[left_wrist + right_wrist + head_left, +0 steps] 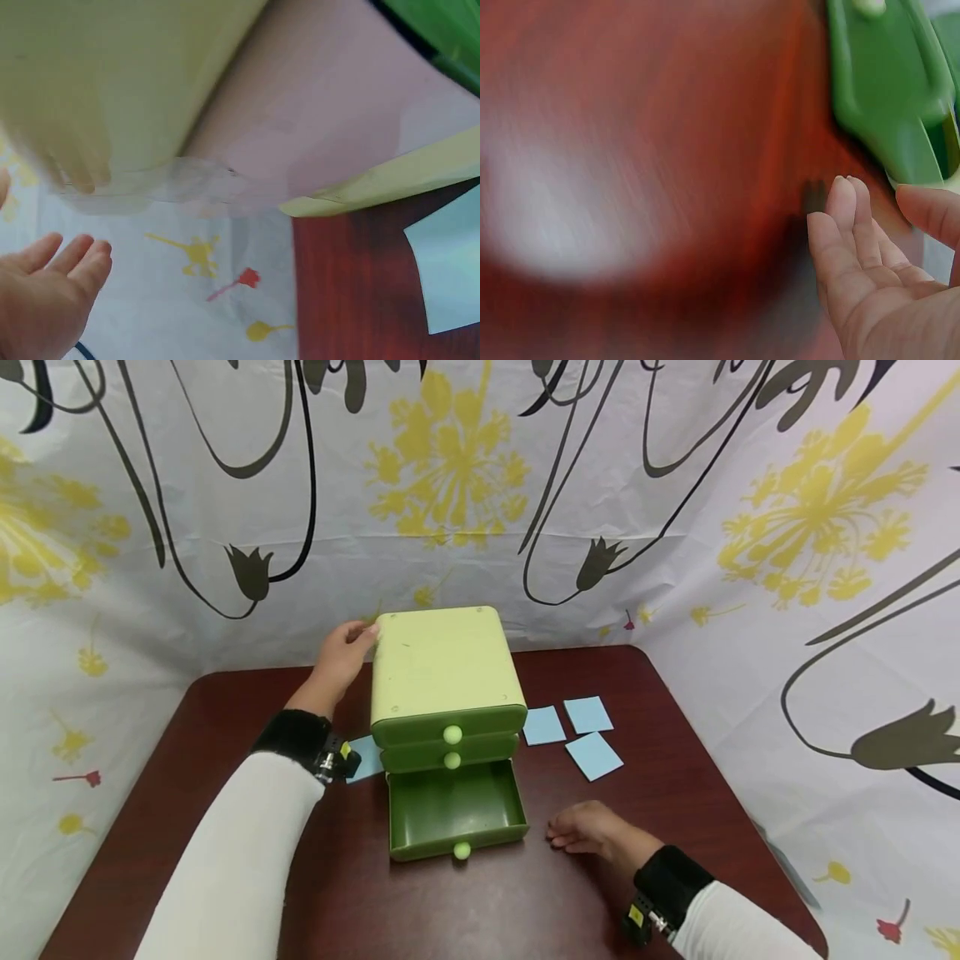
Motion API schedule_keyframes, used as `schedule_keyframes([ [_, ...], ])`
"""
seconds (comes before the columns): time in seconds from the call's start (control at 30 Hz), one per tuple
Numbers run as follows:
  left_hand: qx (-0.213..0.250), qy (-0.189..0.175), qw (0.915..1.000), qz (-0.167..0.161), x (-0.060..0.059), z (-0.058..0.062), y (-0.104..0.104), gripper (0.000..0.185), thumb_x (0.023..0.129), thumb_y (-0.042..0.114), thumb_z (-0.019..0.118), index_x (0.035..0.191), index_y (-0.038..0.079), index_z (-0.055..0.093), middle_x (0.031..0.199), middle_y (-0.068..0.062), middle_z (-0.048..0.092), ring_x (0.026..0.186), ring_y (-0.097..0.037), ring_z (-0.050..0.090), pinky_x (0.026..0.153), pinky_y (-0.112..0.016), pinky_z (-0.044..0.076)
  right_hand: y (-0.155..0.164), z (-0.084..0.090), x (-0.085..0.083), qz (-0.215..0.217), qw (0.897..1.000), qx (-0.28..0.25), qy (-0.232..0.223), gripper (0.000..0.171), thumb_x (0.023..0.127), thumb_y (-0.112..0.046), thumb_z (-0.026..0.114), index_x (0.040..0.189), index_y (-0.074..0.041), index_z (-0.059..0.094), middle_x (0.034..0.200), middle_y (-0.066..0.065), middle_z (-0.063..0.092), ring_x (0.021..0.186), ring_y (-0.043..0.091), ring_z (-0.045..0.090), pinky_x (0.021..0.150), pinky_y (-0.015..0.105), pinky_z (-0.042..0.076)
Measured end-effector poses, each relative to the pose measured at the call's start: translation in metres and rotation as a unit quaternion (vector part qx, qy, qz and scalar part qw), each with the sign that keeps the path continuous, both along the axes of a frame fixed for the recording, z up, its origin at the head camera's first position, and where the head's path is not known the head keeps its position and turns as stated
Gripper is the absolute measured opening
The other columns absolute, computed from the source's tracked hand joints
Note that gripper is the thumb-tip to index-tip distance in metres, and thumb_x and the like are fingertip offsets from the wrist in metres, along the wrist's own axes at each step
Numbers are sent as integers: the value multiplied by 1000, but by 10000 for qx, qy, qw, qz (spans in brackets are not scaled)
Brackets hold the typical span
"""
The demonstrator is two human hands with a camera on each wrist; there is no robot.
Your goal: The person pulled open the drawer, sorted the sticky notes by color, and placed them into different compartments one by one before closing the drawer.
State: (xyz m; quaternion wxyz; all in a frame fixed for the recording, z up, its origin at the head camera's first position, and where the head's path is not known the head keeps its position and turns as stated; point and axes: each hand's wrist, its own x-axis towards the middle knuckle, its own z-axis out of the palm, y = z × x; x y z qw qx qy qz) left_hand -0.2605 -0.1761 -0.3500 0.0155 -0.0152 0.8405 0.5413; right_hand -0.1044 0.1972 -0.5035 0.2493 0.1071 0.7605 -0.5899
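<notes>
While left hand (pixel 341 656) touches cabinet (pixel 442 677), right hand (pixel 588 831) rests beside drawer (pixel 456 810).

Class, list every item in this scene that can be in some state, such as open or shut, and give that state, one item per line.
Top drawer: shut.
Middle drawer: shut.
Bottom drawer: pulled open, nothing visible inside.
Left hand: open, fingers at the cabinet's back corner.
Right hand: open, on the table beside the bottom drawer.
Blue paper squares: flat on the table.

One green cabinet (pixel 447 670) is sitting on one counter (pixel 675 793). It is showing three drawers: two shut, one (pixel 455 810) pulled open. Each is carrying one round knob, three in all. Four blue paper squares (pixel 592 755) are lying around it.
</notes>
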Motion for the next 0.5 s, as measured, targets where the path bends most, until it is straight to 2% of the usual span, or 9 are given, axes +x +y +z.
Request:
schedule_keyframes([
  [0.13, -143, 351, 9992, 110, 18, 7, -8, 62, 101, 35, 48, 152, 6, 27, 151, -18, 33, 139, -35, 31, 109, -49, 34, 20, 8, -19, -187, 9990, 290, 301, 29, 94, -7, 54, 112, 15, 59, 103, 23, 68, 88, 26, 68, 83, 43, 55],
  [0.3, -339, 1024, 9940, -155, 47, 21, -10, 62, 99, 31, 55, 149, 3, 32, 150, -18, 36, 139, -32, 33, 112, -47, 32, 45, 16, -39, -486, 9930, 779, 737, 37, 98, -12, 53, 122, 16, 53, 115, 28, 62, 104, 35, 63, 91, 45, 51],
  [0.4, -475, 1356, 9889, -371, 66, 27, -3, 61, 97, 28, 59, 147, 3, 35, 149, -17, 39, 139, -32, 35, 112, -46, 32, 58, 17, -45, -749, 9842, 1167, 1102, 42, 98, -12, 53, 129, 15, 49, 122, 31, 57, 111, 41, 57, 93, 48, 49],
  [0.5, -556, 1557, 9847, -554, 85, 30, 8, 59, 96, 24, 61, 146, 4, 37, 147, -16, 41, 138, -31, 35, 112, -45, 32, 70, 14, -50, -812, 9692, 1732, 1552, 45, 97, -13, 53, 133, 15, 45, 126, 34, 50, 114, 45, 51, 92, 51, 47],
])
